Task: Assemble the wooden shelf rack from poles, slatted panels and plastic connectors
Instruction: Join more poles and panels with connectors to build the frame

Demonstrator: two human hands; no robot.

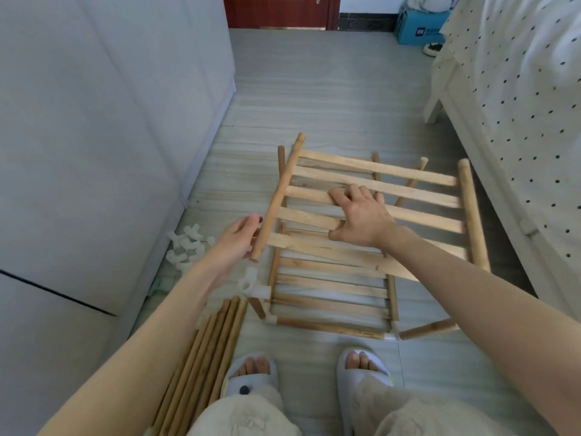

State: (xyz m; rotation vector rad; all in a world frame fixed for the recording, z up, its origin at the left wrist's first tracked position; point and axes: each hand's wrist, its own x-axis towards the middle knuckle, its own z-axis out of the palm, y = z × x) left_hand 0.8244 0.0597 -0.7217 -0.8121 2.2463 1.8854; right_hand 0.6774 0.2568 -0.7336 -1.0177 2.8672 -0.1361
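Early stage, judged. A lower slatted panel (pixel 330 287) is already fitted with plastic connectors (pixel 251 286) and short poles below the hands. A second slatted panel (pixel 374 196) is held tilted above it: the right hand (pixel 358 215) is curled around a slat, and its side pole is pinched by the left hand (pixel 239 234). Spare poles (pixel 204 350) and loose connectors (pixel 185 247) lie left of the left hand. The blue box (pixel 418 26) far ahead: contents unclear.

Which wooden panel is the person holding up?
The upper slatted panel, gripped by the right hand and left hand. The lower panel sits near the floor with white connectors at its corners.
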